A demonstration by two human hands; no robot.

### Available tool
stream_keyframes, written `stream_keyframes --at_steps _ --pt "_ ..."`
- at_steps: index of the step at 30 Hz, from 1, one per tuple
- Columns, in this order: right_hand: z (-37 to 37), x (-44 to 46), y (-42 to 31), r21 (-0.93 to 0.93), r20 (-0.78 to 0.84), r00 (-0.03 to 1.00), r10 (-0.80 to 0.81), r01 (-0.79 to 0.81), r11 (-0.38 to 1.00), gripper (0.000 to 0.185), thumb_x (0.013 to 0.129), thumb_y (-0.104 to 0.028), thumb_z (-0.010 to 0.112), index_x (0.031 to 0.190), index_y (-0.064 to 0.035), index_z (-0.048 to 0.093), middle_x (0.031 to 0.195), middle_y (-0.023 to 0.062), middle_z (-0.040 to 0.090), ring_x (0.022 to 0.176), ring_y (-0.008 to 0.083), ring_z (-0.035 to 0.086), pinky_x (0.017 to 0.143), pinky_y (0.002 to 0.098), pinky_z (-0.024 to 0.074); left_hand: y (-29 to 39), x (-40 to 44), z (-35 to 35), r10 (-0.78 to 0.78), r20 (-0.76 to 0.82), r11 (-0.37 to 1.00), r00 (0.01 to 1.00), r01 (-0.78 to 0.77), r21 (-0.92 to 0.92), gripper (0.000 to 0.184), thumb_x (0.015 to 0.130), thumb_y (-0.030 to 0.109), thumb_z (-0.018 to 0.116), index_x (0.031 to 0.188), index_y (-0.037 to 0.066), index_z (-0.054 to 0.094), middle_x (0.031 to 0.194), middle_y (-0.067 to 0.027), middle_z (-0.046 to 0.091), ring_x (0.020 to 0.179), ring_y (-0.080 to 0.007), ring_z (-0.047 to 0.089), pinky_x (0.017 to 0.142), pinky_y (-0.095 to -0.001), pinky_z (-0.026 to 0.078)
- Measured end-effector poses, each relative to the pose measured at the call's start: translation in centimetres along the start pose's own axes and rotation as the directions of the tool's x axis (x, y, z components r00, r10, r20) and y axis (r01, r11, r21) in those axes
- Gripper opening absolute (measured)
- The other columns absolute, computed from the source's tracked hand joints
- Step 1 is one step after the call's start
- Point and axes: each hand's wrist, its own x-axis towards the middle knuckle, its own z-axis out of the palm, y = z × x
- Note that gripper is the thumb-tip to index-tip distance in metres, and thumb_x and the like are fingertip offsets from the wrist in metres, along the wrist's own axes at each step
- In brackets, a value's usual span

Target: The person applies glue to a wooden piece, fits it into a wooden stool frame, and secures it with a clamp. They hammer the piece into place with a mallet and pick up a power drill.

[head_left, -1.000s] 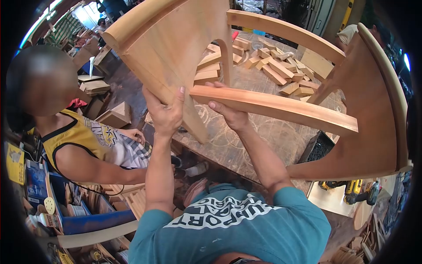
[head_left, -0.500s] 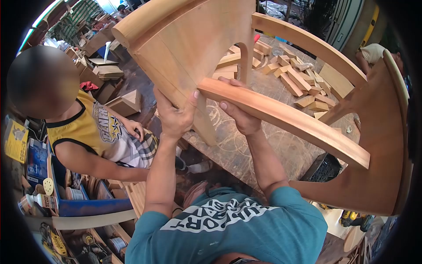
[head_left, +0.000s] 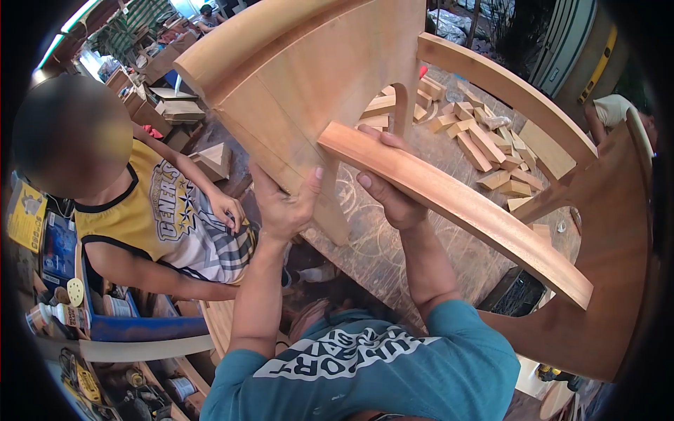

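A large wooden side panel [head_left: 302, 98] with a rounded top edge and an arched cutout stands tilted before me. My left hand [head_left: 284, 203] grips its lower edge, thumb on the near face and fingers behind. A curved wooden rail [head_left: 456, 196] slants across to a second wooden side panel [head_left: 611, 259] on the right. My right hand [head_left: 397, 193] is wrapped round this rail near its left end, which lies against or just before the first panel. A second curved rail [head_left: 512, 91] spans the panels at the back.
Under the piece is a scratched worktable [head_left: 379, 259] with a heap of wooden blocks [head_left: 484, 140] and a dark tray of fasteners [head_left: 516, 291]. A person in a yellow top [head_left: 151, 203] sits at left beside a blue bin [head_left: 147, 326]. Another person [head_left: 614, 112] bends at far right.
The right panel and the right end of the near rail have shifted downward in view. The rail's left end sits slightly differently against the left panel. Both hands keep their grips.
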Motion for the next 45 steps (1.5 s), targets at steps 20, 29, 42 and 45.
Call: stream_keyframes --at_steps 20,29,42,45 --pt "0.3 -0.8 -0.1 0.002 0.028 1.0 -0.002 0.002 1.0 0.054 0.084 0.0 0.073 0.132 0.0059 0.049 0.128 0.0205 0.061 0.118 0.0254 0.06 0.1 0.0386 0.0482 0.3 -0.1 -0.2 0.006 0.022 0.999 1.0 -0.007 0.037 0.065 0.085 0.013 0.075 0.132 -0.003 0.034 0.119 -0.015 0.052 0.109 -0.0209 0.056 0.092 -0.0334 0.046" --pt "0.7 -1.0 -0.5 0.072 0.051 0.998 0.049 -0.053 0.996 0.057 0.085 0.001 0.071 0.135 0.0048 0.044 0.134 0.0189 0.056 0.123 0.0253 0.055 0.104 0.0399 0.0443 0.9 0.3 -0.2 0.039 0.032 0.998 0.999 -0.041 0.057 0.064 0.085 0.012 0.075 0.132 -0.003 0.034 0.118 -0.0153 0.053 0.107 -0.0216 0.057 0.09 -0.0337 0.048" --pt "0.9 -0.9 -0.9 0.093 0.023 0.995 0.099 -0.101 0.991 0.056 0.087 0.003 0.068 0.137 0.0035 0.042 0.136 0.0194 0.054 0.125 0.0263 0.053 0.105 0.0404 0.0442 0.8 0.1 -0.9 0.019 0.09 1.0 0.996 -0.019 -0.001 0.065 0.084 0.005 0.071 0.137 -0.002 0.032 0.123 -0.0134 0.049 0.112 -0.0219 0.053 0.095 -0.0347 0.044" --pt "1.1 -1.0 -1.0 0.102 0.029 0.995 0.095 -0.098 0.99 0.056 0.086 0.004 0.067 0.136 0.0031 0.043 0.136 0.0199 0.054 0.126 0.0272 0.053 0.105 0.0409 0.0443 0.7 0.1 -0.9 0.0 0.099 0.999 0.995 0.005 -0.042 0.064 0.085 0.004 0.071 0.136 -0.002 0.033 0.123 -0.013 0.049 0.112 -0.0212 0.053 0.095 -0.0343 0.044"
